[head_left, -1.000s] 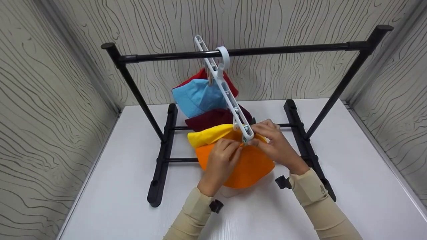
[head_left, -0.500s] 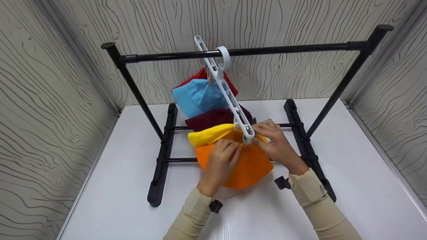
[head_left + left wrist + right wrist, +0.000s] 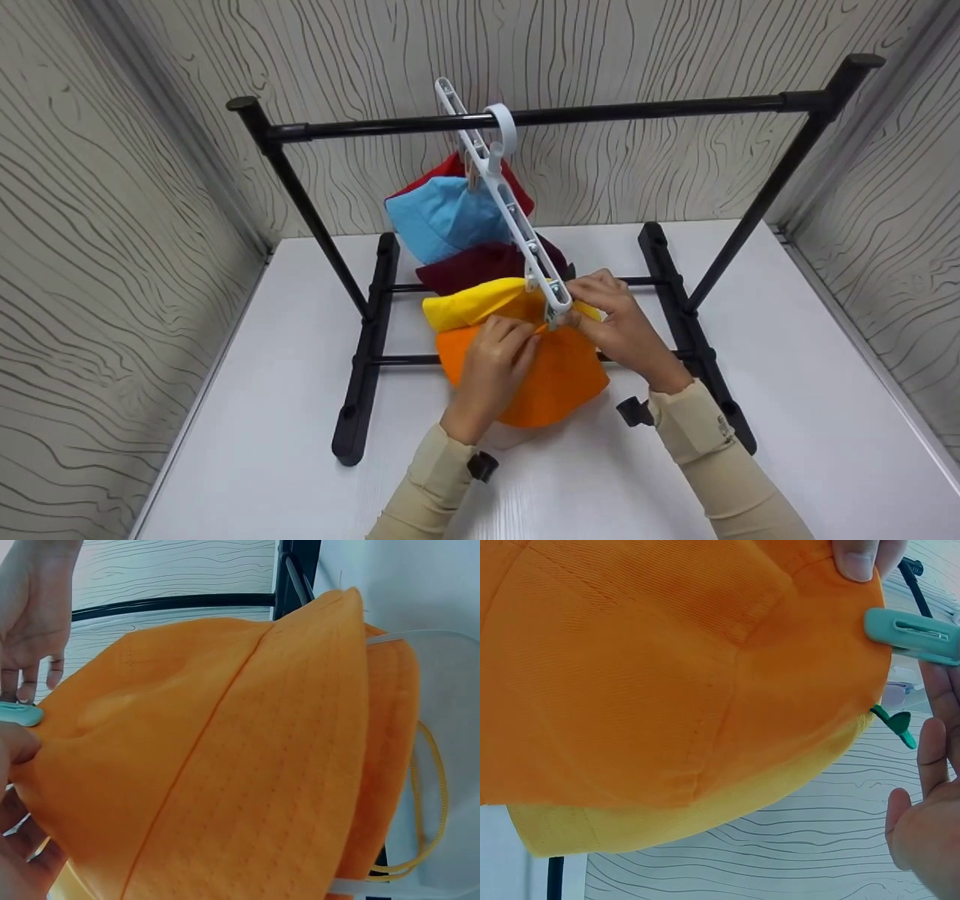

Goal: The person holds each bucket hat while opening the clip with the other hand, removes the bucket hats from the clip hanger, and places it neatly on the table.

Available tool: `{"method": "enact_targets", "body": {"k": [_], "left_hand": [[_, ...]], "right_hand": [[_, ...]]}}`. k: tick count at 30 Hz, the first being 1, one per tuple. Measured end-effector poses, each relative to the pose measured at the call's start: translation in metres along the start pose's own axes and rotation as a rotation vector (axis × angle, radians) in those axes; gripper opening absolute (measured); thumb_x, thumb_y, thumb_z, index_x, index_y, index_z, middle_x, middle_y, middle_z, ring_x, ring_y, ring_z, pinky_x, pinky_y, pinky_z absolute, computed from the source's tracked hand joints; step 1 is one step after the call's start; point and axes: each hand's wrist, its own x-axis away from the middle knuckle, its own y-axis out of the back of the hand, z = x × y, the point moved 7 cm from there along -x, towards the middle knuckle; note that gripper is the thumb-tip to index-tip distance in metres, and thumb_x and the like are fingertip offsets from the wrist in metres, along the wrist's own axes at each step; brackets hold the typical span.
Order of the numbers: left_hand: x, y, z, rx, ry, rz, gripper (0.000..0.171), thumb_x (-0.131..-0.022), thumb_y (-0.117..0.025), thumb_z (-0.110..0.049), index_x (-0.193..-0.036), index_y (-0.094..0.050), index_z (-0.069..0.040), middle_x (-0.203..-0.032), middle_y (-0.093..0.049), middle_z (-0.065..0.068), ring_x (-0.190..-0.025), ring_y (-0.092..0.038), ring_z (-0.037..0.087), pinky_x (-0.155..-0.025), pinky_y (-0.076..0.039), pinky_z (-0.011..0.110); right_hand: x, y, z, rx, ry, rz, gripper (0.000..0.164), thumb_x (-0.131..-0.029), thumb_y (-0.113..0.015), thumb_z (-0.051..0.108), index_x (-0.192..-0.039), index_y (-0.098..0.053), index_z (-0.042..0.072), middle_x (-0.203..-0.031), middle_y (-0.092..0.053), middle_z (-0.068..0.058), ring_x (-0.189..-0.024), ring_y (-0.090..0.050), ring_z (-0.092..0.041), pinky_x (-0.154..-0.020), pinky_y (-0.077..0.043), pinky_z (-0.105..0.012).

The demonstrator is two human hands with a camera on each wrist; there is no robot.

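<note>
An orange bucket hat (image 3: pixel 559 382) hangs below the near end of a white clip hanger (image 3: pixel 517 217). My left hand (image 3: pixel 491 367) pinches the hat's top edge between thumb and fingers; the thumb (image 3: pixel 855 564) shows in the right wrist view. A mint-green clothespin (image 3: pixel 911 634) overlaps the hat's edge. My right hand (image 3: pixel 619 322) holds this clothespin at the hanger's end, its lower fingers (image 3: pixel 932 742) loosely bent under it. Part of that grip is out of frame. Just behind hangs a yellow hat (image 3: pixel 472 304), with a green clip (image 3: pixel 896 724) at its top.
A black rack (image 3: pixel 645 112) bears the hanger by its hook (image 3: pixel 504 131). Farther back hang maroon (image 3: pixel 472 270), light blue (image 3: pixel 442 217) and red hats (image 3: pixel 517 187). The rack's feet stand on a white table (image 3: pixel 247 420) before patterned walls (image 3: pixel 337 60).
The orange hat's lower right edge has swung slightly left. My left hand has shifted a little left and down with it, while my right hand stays at the clothespin.
</note>
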Motion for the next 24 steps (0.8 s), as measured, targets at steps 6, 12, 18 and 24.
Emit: {"method": "enact_targets", "body": {"k": [6, 12, 18, 24], "left_hand": [[0.0022, -0.0023, 0.0025, -0.002, 0.007, 0.011, 0.018, -0.092, -0.065, -0.022, -0.103, -0.073, -0.010, -0.095, -0.067, 0.000, -0.090, -0.057, 0.014, -0.083, -0.051, 0.020], [0.0041, -0.0028, 0.0024, -0.014, 0.002, 0.025, 0.018, -0.093, -0.064, -0.022, -0.103, -0.073, -0.010, -0.095, -0.067, 0.000, -0.090, -0.056, 0.013, -0.084, -0.051, 0.019], [0.0061, -0.0032, 0.0031, -0.022, 0.012, 0.053, 0.019, -0.092, -0.065, -0.023, -0.104, -0.073, -0.011, -0.096, -0.067, -0.001, -0.091, -0.056, 0.013, -0.084, -0.051, 0.020], [0.0098, -0.0056, 0.0066, -0.025, 0.020, 0.072, 0.019, -0.092, -0.065, -0.023, -0.105, -0.073, -0.011, -0.097, -0.068, -0.001, -0.090, -0.056, 0.014, -0.085, -0.051, 0.021]], "right_hand": [[0.0002, -0.0003, -0.0006, -0.007, -0.028, 0.004, 0.040, -0.079, -0.073, 0.002, -0.118, -0.069, 0.007, -0.110, -0.070, -0.005, -0.090, -0.045, -0.021, -0.079, -0.030, -0.028], [0.0011, -0.0007, -0.0012, -0.008, -0.045, 0.006, 0.041, -0.079, -0.073, 0.003, -0.119, -0.068, 0.007, -0.111, -0.070, -0.004, -0.091, -0.045, -0.019, -0.079, -0.031, -0.027], [0.0022, -0.0008, -0.0020, -0.013, -0.039, 0.010, 0.042, -0.078, -0.073, 0.003, -0.120, -0.068, 0.007, -0.111, -0.069, -0.003, -0.091, -0.045, -0.021, -0.079, -0.031, -0.027], [0.0030, -0.0027, -0.0037, -0.013, -0.072, 0.028, 0.043, -0.079, -0.074, 0.004, -0.122, -0.067, 0.008, -0.114, -0.068, -0.004, -0.093, -0.045, -0.014, -0.081, -0.033, -0.025]]}}
